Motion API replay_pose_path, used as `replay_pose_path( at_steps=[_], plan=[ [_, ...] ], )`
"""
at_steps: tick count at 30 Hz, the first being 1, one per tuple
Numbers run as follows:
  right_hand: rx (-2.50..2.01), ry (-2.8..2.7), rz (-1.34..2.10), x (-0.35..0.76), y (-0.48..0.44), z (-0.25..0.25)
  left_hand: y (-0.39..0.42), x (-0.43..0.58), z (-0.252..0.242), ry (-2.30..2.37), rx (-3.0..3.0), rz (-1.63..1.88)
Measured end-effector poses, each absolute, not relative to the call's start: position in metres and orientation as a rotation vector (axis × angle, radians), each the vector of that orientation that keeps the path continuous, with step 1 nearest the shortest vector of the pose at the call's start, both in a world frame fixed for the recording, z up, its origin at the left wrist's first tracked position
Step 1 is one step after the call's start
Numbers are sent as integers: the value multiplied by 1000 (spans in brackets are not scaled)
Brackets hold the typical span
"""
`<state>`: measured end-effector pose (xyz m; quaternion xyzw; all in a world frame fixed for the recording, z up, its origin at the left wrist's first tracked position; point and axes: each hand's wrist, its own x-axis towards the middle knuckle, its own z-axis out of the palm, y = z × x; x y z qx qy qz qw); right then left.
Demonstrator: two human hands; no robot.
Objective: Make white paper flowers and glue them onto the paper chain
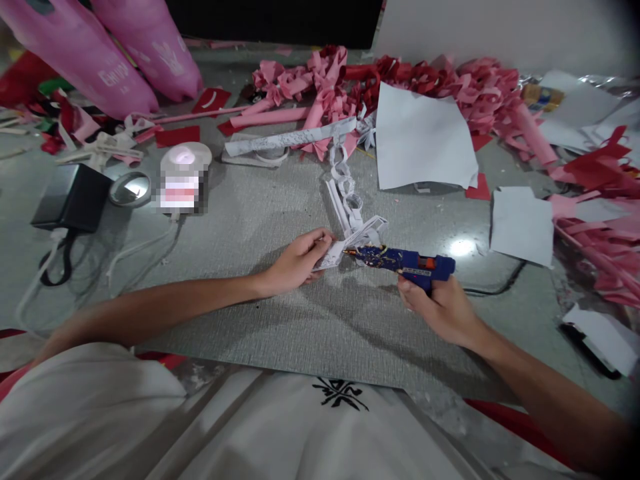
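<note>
My left hand (300, 261) pinches the near end of a white printed paper strip (330, 256) low over the grey table. From there the paper runs away from me into a chain of curled paper loops (345, 180). In my right hand (440, 307) is a dark blue glue gun (400, 261), held by its handle with its orange-brown nozzle pointing left. The nozzle tip is at the paper strip, close beside my left fingers; whether it touches cannot be made out. Strings of dried glue cling to the barrel.
A rolled paper tube (290, 138) and a white sheet (425, 140) lie ahead. Pink and red paper decorations (310, 80) line the back edge. At left stand pink bottles (120, 60), a black adapter (73, 198) and a tape roll (130, 189). The gun's cord (500, 287) trails right.
</note>
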<state>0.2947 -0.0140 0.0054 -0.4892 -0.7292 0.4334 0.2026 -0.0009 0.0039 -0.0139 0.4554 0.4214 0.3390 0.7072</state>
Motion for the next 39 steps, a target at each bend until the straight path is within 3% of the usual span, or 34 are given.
replay_pose_path(
  at_steps=[10, 29, 39],
  plan=[
    [-1256, -2016, 1287, 296, -18, -3, 5, -1, -14, 971, 1052, 758],
    [-1193, -2132, 888, 290, -13, 10, 18, -5, -17, 741, 763, 763],
    [-1152, -1983, 953, 307, -13, 4, 17, -3, -15, 783, 706, 836]
  ],
)
